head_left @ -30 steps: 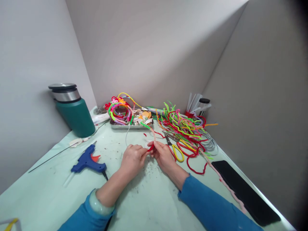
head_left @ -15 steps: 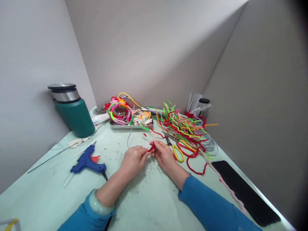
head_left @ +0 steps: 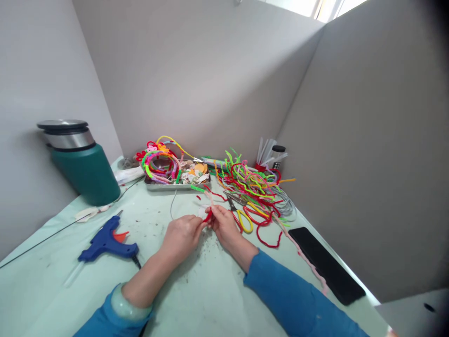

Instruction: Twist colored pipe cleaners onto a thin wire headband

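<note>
At centre frame, I see the left hand [head_left: 181,236] and right hand [head_left: 225,226] pinching red fuzzy stem [head_left: 208,217], likely steadying it.

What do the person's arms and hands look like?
The left hand and right hand wear no gloves. The blue fabric left sleeve ends mid-forearm, with a pale green band, maybe lining or bangle, at its edge. The blue fabric right sleeve looks plain.

Left hand [head_left: 182,236] and right hand [head_left: 223,225] pinch 1 red fuzzy strip [head_left: 208,217] between fingertips, above pale green tabletop [head_left: 206,304]. Blue glue gun [head_left: 107,242] lies left; teal bottle [head_left: 86,175] behind it. Colorful rings [head_left: 146,169] rest on metal tray [head_left: 175,187]. Scissors [head_left: 249,227] beside tangled pipe cleaners [head_left: 245,180]. Black slab [head_left: 326,264] far right.
</note>
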Tool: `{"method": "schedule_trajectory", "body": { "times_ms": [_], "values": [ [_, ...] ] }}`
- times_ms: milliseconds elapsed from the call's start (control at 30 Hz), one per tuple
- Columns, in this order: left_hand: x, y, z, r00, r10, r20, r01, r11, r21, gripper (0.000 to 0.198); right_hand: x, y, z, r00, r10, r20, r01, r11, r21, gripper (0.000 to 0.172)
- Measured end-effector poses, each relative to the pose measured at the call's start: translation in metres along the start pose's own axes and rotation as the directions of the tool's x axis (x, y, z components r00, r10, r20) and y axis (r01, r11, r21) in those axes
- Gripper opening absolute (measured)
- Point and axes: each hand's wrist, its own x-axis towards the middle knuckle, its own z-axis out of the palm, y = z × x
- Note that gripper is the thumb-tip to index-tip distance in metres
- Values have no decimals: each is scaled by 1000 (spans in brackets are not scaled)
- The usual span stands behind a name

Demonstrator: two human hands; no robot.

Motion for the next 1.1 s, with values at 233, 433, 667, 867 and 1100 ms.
{"method": "schedule_trajectory", "body": {
  "times_ms": [233,433,667,867,1100],
  "values": [
    [0,3,-4,1000,6,21,-3,986,-167,27,1,-2,-1,999,-24,-48,29,995,93,23],
    [-1,-2,0,1000,-2,23,5,988,-155,29,-2,-6,1,998,22,-61,-22,1000,-3,28],
    [-2,-1,0,997,13,75,-4,991,-131,35,-65,-49,-25,962,-189,-199,17,765,-643,29],
    [-4,-1,-1,993,0,117,15,991,-129,37,-142,-89,-102,742,-619,-256,-163,204,-965,31],
    [-6,0,-2,985,8,173,11,994,-109,34,-130,-82,-119,834,-453,-315,-326,55,-944,33]
  ]
}}
